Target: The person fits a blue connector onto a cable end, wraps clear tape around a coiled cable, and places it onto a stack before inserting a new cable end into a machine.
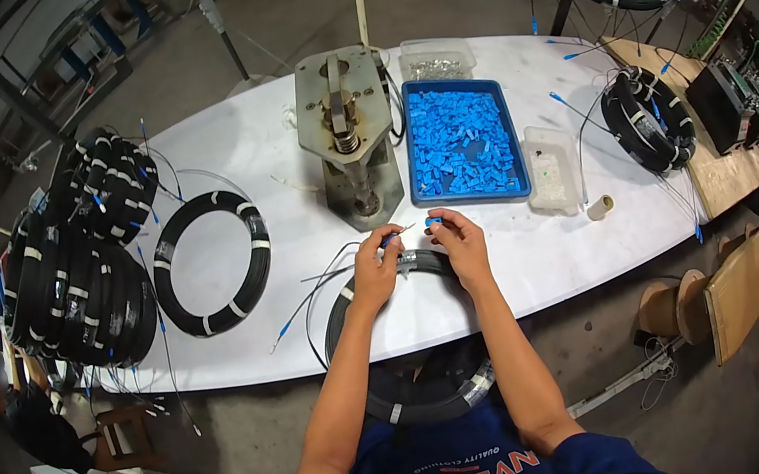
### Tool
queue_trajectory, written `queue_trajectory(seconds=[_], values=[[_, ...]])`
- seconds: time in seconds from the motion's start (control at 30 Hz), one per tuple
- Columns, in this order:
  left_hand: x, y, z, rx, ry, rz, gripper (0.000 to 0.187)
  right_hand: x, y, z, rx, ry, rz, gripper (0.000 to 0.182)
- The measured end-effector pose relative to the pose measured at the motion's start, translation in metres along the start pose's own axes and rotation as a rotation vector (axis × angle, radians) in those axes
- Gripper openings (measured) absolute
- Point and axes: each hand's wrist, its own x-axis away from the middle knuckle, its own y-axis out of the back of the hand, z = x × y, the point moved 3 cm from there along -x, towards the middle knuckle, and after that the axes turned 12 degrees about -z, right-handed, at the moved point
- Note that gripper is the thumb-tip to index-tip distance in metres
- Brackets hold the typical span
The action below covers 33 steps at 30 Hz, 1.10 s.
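My left hand [378, 263] is closed on a cable end, whose thin pale tip points right toward the other hand. Between the thumb and fingers of my right hand [458, 241] is a small blue connector housing [433, 221]. A narrow gap separates the tip from the housing. Below both hands, a coil of black cable [343, 330] overhangs the table's front edge against my body. One loose cable end with a blue connector [285, 330] lies left of my left hand. Beyond my right hand stands a blue tray [471, 194] full of small blue housings [459, 142].
A metal hand press [345, 121] stands ahead of my hands. Clear plastic boxes [557, 195] [437, 60] sit beside the tray. Black cable coils lie left [221, 318] and right [622, 128], with a stack [76, 301] far left. A small cardboard tube [601, 207] lies right.
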Motion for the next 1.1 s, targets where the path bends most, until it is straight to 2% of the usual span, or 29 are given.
queue_trajectory(seconds=[0.17,0.27,0.3,0.37,0.43,0.5,0.67,0.7,0.93,1.07,1.1], values=[[0.028,-0.004,-0.019,0.084,0.138,-0.018,0.017,0.043,-0.004,0.034,-0.003,0.097,0.015,0.027],[0.039,-0.002,-0.035,0.216,0.053,-0.082,0.015,0.069,-0.013,0.053,-0.126,0.154,-0.028,0.032],[0.042,0.0,-0.04,0.214,0.065,-0.086,0.015,0.074,-0.012,0.055,-0.12,0.142,-0.028,0.032],[0.046,0.006,-0.05,0.342,0.089,-0.117,0.012,0.085,-0.014,0.062,0.021,0.286,0.036,0.029],[0.046,0.015,-0.062,0.297,0.04,-0.102,0.009,0.091,-0.02,0.067,0.035,0.311,0.061,0.027],[0.045,0.02,-0.072,0.229,-0.037,-0.061,0.007,0.098,-0.028,0.08,0.11,0.428,0.111,0.026],[0.041,0.035,-0.083,0.198,-0.08,0.015,0.008,0.108,-0.04,0.096,0.106,0.432,0.086,0.025],[0.041,0.038,-0.085,0.2,-0.074,-0.003,0.008,0.109,-0.041,0.099,0.145,0.486,0.1,0.025],[0.05,0.045,-0.102,0.069,-0.185,-0.004,0.016,0.118,-0.048,0.107,0.241,0.638,0.119,0.024],[0.051,0.05,-0.106,0.018,-0.22,-0.001,0.015,0.121,-0.051,0.104,0.251,0.628,0.145,0.028],[0.05,0.051,-0.106,0.017,-0.215,-0.008,0.015,0.122,-0.051,0.099,0.173,0.577,0.12,0.033]])
